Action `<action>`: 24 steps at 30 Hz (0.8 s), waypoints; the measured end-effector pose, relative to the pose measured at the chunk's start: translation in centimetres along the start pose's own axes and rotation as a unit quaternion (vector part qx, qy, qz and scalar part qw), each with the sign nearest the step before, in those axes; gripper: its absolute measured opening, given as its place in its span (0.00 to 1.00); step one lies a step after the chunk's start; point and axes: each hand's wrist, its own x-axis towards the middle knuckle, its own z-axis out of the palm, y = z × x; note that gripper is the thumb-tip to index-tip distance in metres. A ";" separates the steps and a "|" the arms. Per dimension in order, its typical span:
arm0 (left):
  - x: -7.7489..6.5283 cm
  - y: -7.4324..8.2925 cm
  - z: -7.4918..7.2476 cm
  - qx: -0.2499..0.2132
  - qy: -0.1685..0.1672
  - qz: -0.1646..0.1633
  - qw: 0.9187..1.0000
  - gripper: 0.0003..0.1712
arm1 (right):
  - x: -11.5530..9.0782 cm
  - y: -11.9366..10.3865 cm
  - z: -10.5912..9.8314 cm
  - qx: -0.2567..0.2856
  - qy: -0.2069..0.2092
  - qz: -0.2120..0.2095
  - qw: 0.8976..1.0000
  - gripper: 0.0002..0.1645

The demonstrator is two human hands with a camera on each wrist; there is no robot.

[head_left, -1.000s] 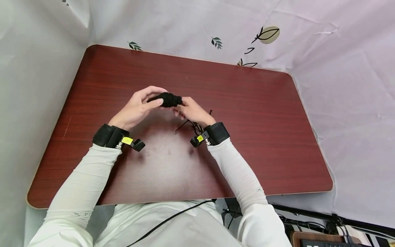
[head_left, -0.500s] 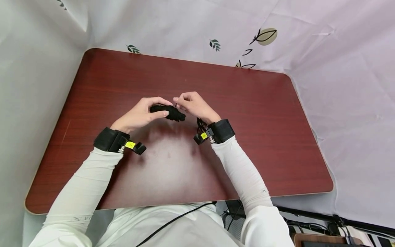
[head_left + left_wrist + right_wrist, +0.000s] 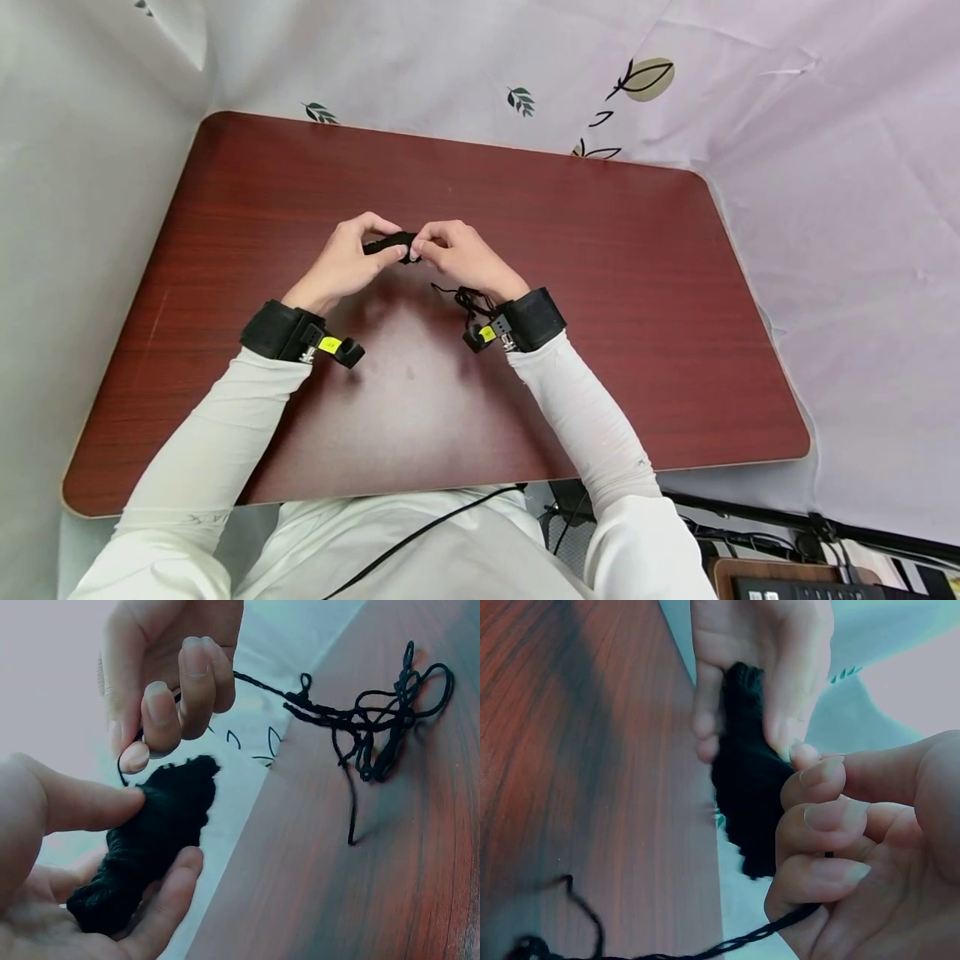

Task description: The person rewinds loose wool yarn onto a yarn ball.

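A fuzzy black bundle of wound cord is held between the thumb and fingers of my left hand, raised over the table. My right hand is close against the bundle's right side, thumb and index fingertips meeting the left thumb there. In the left wrist view, its fingers pinch a black cord near the bundle. From under those curled fingers, the braided cord runs out to a loose tangle of cord. Part of the bundle is hidden behind the fingers in the head view.
The reddish-brown wooden table spreads around both hands. A white patterned cloth hangs behind it. Black straps with small cameras sit on both wrists. A black cable crosses the person's lap at the front.
My right hand was at the bundle's right end, then lifted apart with a strand pulled out, and is now back against the bundle. The left hand kept its grip, dipping and rising slightly.
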 end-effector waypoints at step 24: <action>0.1 0.9 -0.2 -0.212 -0.010 0.030 0.977 0.19 | 0.0 2.0 1.8 0.080 -0.027 -0.006 0.996 0.17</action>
